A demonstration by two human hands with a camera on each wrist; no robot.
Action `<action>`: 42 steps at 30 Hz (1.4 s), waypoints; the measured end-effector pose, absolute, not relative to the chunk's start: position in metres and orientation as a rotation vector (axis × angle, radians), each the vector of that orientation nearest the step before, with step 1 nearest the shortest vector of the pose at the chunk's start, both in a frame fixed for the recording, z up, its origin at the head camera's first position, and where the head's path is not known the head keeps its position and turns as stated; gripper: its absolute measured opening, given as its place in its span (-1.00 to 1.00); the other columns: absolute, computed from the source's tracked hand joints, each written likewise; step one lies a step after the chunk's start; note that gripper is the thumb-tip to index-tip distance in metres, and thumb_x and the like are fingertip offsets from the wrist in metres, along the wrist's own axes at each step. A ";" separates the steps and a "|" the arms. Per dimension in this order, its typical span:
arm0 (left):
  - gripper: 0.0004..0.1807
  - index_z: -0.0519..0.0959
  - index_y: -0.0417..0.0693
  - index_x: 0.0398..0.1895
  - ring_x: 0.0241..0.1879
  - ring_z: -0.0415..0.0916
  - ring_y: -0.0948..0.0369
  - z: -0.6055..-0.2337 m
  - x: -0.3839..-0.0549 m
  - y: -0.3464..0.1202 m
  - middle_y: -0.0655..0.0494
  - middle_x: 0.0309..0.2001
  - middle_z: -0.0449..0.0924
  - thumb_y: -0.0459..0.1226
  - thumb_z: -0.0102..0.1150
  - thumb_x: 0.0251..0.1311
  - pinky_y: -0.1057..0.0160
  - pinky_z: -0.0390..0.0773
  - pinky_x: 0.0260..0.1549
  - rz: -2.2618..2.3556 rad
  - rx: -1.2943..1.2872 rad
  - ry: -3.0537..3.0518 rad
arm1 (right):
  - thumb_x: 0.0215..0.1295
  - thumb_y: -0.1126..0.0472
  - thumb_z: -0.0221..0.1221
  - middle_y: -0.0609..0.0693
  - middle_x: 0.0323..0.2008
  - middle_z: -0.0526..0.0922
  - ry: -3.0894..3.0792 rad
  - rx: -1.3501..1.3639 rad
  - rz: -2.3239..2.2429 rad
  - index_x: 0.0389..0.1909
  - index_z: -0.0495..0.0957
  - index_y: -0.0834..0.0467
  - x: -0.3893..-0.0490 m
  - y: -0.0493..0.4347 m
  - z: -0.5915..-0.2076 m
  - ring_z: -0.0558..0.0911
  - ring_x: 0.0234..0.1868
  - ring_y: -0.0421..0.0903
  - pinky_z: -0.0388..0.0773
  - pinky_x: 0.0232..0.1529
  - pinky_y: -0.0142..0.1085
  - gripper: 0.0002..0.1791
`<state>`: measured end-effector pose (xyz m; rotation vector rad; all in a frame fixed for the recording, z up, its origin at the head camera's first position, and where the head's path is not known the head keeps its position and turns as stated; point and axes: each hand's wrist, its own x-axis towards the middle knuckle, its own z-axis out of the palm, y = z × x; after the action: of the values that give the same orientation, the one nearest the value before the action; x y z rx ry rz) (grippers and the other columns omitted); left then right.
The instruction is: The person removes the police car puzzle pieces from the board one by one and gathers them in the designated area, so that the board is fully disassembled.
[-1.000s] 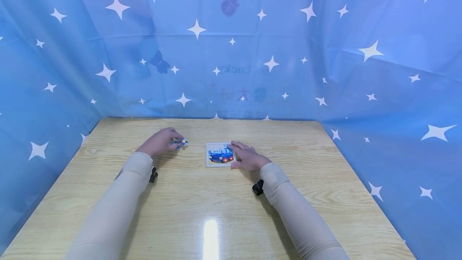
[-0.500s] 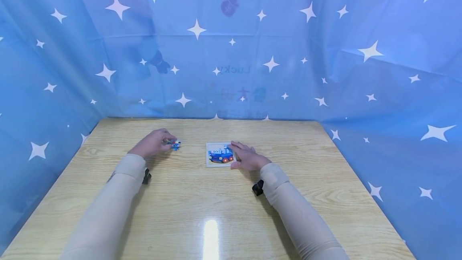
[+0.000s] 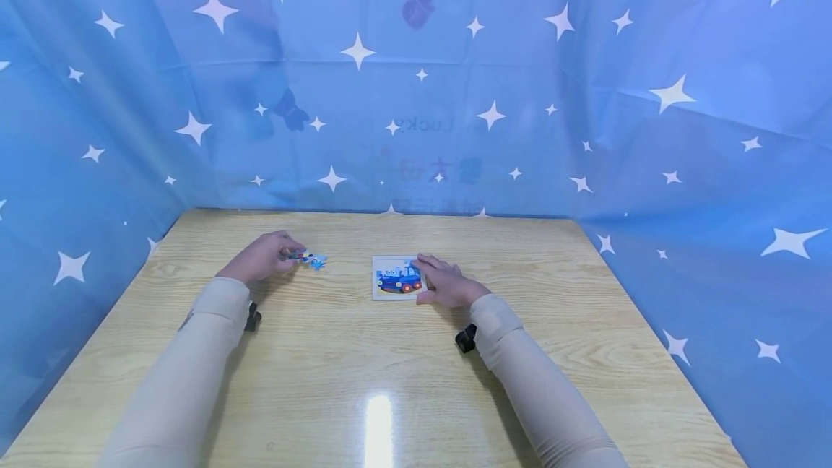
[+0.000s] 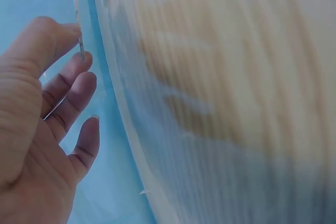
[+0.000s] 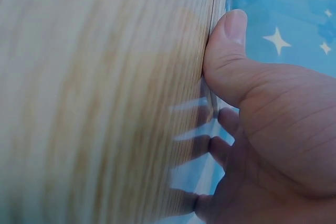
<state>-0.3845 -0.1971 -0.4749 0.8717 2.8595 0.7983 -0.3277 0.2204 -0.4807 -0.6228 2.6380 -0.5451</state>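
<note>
In the head view my left hand (image 3: 263,256) is left of the tray puzzle, over the table. Its thumb and forefinger pinch a thin jigsaw piece (image 4: 80,30), seen edge-on in the left wrist view, while the other fingers curve loosely. A blue piece (image 3: 317,263) shows just beyond those fingertips. The white-framed tray puzzle (image 3: 398,299) lies flat, with a blue cartoon vehicle on it. My right hand (image 3: 447,286) rests along its right side, forefinger over the upper right corner and thumb (image 5: 234,27) by the lower right. It covers part of the picture.
A wood-grain table (image 3: 338,374) spreads around both hands. Blue star-patterned cloth (image 3: 416,128) hangs behind it and along both sides. Each wrist wears a black camera mount (image 3: 466,338).
My left hand has moved left, away from the tray puzzle, and more of the blue piece shows past its fingertips. The right hand and the tray puzzle have stayed put.
</note>
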 end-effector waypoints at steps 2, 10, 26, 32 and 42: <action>-0.61 0.64 -0.30 0.12 -0.09 0.59 -0.04 -0.476 -0.385 -0.198 -0.12 -0.06 0.59 -0.42 0.29 0.20 -0.09 0.60 -0.04 0.799 0.858 2.857 | 0.47 -0.07 0.15 0.04 0.64 -0.21 2.634 -0.625 -0.551 0.64 -0.09 0.02 -0.328 0.221 -0.480 -0.24 0.62 0.11 -0.33 0.46 0.32 -0.11; -0.63 0.65 -0.31 0.11 -0.12 0.56 0.00 -0.475 -0.384 -0.202 -0.16 -0.03 0.60 -0.42 0.29 0.21 -0.07 0.59 -0.07 0.784 0.830 2.855 | 0.48 -0.04 0.15 0.06 0.64 -0.20 2.627 -0.638 -0.568 0.64 -0.09 0.05 -0.325 0.219 -0.477 -0.23 0.62 0.13 -0.35 0.46 0.32 -0.12; -0.67 0.68 -0.31 0.04 -0.19 0.54 0.06 -0.481 -0.387 -0.218 -0.10 -0.10 0.62 -0.43 0.31 0.18 -0.01 0.57 -0.11 0.771 0.871 2.868 | 0.49 -0.06 0.14 0.01 0.64 -0.23 2.644 -0.613 -0.537 0.65 -0.11 -0.02 -0.324 0.220 -0.479 -0.23 0.62 0.11 -0.36 0.47 0.30 -0.12; -0.69 0.70 -0.32 0.00 -0.18 0.54 0.03 -0.483 -0.387 -0.219 -0.11 -0.11 0.63 -0.45 0.32 0.16 -0.04 0.56 -0.11 0.795 0.869 2.862 | 0.49 -0.07 0.13 0.00 0.64 -0.23 2.649 -0.601 -0.519 0.65 -0.11 -0.03 -0.324 0.220 -0.479 -0.23 0.62 0.10 -0.35 0.47 0.29 -0.12; -0.71 0.72 -0.28 -0.04 -0.10 0.55 -0.02 -0.483 -0.391 -0.215 -0.13 -0.08 0.64 -0.46 0.30 0.14 -0.09 0.55 -0.04 0.793 0.888 2.849 | 0.49 -0.08 0.12 0.00 0.64 -0.23 2.646 -0.603 -0.517 0.65 -0.12 -0.04 -0.325 0.220 -0.479 -0.24 0.62 0.10 -0.36 0.48 0.28 -0.12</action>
<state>-0.3908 -0.2146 -0.4827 0.8882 2.8490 0.7925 -0.3248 0.2197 -0.4786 -0.6027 2.6462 -0.5167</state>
